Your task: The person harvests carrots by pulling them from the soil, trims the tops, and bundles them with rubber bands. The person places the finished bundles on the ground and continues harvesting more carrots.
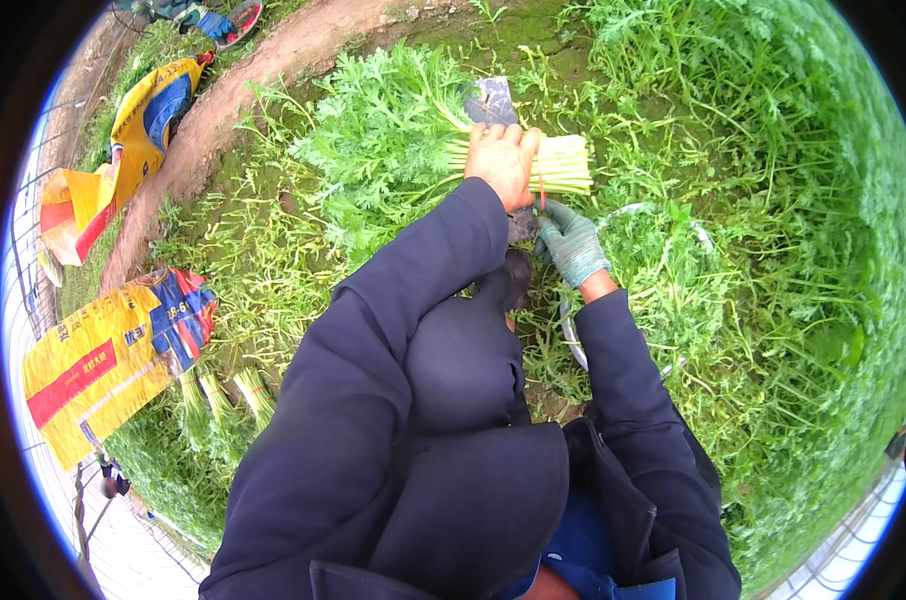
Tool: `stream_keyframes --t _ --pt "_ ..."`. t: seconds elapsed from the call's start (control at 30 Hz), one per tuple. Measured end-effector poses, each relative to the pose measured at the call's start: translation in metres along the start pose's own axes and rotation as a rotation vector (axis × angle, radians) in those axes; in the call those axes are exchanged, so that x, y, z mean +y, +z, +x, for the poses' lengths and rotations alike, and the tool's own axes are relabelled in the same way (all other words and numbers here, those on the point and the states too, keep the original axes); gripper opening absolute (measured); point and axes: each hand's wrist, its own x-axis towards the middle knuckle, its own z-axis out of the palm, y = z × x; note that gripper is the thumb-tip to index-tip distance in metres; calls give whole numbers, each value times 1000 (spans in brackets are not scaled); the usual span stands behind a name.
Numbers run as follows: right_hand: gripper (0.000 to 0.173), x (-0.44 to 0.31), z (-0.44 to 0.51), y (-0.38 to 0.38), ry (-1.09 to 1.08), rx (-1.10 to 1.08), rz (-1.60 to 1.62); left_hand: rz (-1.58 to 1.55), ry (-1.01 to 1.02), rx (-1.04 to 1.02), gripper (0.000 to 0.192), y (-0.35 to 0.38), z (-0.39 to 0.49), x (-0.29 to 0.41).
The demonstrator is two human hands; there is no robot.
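Note:
A thick bunch of leafy greens with feathery leaves [385,127] lies sideways before me, its pale cut stems pointing right. My bare left hand [502,161] presses around the stems from above. Just right of it, a thin red band [541,187] crosses the stems and runs down to my right hand [573,244]. That hand wears a green-grey glove, and its thumb and fingers pinch the lower end of the band. Beneath the bunch a flat grey piece [490,101] sticks out; its kind is unclear.
Several tied bunches [254,397] lie at the left beside a yellow printed sack [100,360]. Another yellow sack [142,131] lies by the dirt path [273,67]. A pale hoop [571,337] rests among loose greens at right. Tall standing greens [798,187] fill the right side. A blue-gloved hand [217,26] shows near a basin [244,19].

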Motion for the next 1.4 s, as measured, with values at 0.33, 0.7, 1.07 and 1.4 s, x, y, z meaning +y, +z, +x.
stream_keyframes --t 0.33,0.7,1.07,1.4 --pt "32 88 71 26 -252 164 -31 8 9 0 80 2 2 -1" --pt "19 51 75 40 148 111 1161 -23 50 96 76 7 3 -3" --pt "36 -35 5 42 -174 300 1055 -45 72 328 101 -65 -36 -9" --pt "42 -150 -39 46 -439 13 523 -828 -197 612 84 -138 -88 -44"
